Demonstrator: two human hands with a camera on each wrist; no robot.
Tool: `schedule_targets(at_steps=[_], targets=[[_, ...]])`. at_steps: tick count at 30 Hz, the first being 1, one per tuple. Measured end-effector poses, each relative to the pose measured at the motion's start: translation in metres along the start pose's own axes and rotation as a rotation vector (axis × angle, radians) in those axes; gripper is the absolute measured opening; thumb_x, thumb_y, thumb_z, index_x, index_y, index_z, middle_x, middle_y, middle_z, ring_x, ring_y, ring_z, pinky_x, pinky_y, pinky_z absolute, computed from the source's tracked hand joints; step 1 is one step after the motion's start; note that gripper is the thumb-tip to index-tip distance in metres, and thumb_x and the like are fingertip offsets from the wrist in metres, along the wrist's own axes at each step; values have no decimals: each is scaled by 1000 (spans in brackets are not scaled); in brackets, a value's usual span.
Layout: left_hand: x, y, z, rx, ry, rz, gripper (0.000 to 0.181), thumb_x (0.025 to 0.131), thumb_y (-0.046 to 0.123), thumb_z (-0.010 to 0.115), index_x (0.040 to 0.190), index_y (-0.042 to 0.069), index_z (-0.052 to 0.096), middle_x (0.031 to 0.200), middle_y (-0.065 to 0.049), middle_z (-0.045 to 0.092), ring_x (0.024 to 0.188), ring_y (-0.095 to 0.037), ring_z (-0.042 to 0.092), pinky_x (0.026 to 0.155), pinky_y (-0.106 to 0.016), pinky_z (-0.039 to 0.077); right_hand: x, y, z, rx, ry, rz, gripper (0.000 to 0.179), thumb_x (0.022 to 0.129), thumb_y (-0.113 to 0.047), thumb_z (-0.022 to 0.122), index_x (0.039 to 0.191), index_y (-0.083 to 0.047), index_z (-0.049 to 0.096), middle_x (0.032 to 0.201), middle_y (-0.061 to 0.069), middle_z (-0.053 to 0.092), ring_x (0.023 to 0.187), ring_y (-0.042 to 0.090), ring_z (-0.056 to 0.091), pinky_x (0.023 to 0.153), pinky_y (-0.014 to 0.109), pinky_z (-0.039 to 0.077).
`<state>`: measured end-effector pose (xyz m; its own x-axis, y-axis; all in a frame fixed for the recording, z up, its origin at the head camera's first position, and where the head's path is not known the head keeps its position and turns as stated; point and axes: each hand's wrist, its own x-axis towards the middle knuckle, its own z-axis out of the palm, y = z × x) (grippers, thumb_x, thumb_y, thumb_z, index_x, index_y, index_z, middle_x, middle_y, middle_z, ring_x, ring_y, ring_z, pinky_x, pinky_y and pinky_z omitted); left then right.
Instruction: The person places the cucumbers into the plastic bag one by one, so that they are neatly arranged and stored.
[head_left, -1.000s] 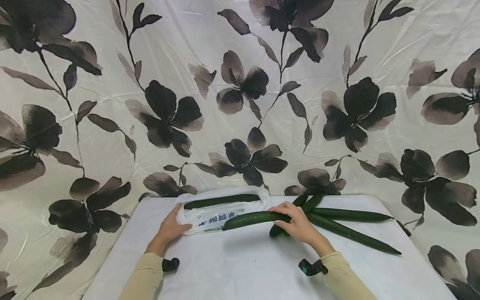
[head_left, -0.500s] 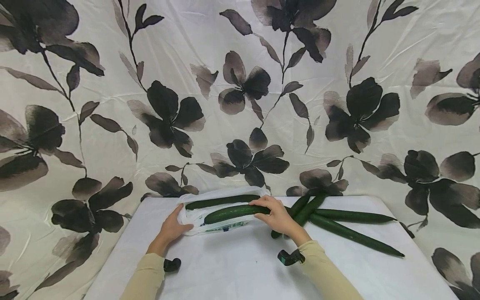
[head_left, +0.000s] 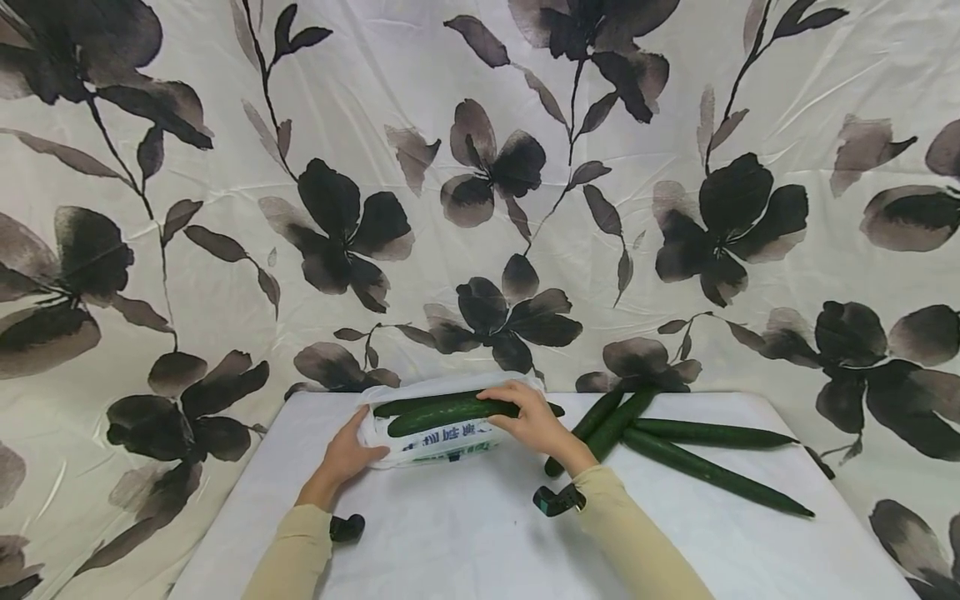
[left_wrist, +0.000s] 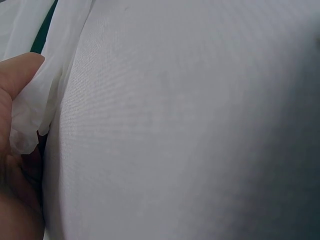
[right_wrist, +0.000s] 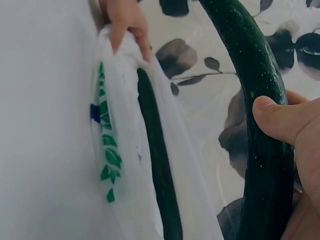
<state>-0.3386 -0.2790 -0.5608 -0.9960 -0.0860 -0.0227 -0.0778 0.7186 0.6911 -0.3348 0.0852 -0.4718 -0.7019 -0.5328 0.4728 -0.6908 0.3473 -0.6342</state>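
A white plastic bag (head_left: 438,446) with blue and green print lies on its side, mouth open toward me. My left hand (head_left: 347,457) grips its left end, thumb on the near side; in the left wrist view the thumb (left_wrist: 22,72) presses the thin plastic. One cucumber (right_wrist: 159,160) lies inside the bag. My right hand (head_left: 534,423) holds a second, slightly curved cucumber (head_left: 427,417) near its right end, thumb on the near side. In the right wrist view this cucumber is raised above the bag, apart from the one inside.
Several more cucumbers (head_left: 705,432) lie to the right on the white table (head_left: 465,533), some crossing each other. A flower-printed cloth (head_left: 480,242) hangs behind the table's back edge. Dark wrist cameras (head_left: 558,501) sit on both wrists.
My right hand has carried its cucumber leftward from the pile to over the bag's mouth, beside the cucumber inside. My left hand has stayed on the bag's left end.
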Motion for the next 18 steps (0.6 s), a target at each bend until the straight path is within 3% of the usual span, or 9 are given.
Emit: schedule_targets(at_steps=[5,11,18], targets=[[-3,2,0,-3,0,5,102,75,24,81,153,1,20,153,-28,25,138,-49,22,110,-62,18,13,1,8,4,-15,5,39,87,-12,73,125,-15,67,103,-5,60,94,13,57,80,34,50],[-2,1,0,-6,-13,14,102,75,25,81,154,1,20,151,-28,29,136,-49,27,109,-63,20,28,-2,19,23,-46,55,37,89,-14,71,126,-20,66,106,-7,59,93,11,55,76,31,49],[0,-2,-1,17,14,91,98,75,25,82,151,0,26,144,-26,43,131,-48,38,107,-64,25,47,-8,30,19,-50,13,38,88,-11,71,125,-16,66,107,-2,60,95,15,56,78,32,48]])
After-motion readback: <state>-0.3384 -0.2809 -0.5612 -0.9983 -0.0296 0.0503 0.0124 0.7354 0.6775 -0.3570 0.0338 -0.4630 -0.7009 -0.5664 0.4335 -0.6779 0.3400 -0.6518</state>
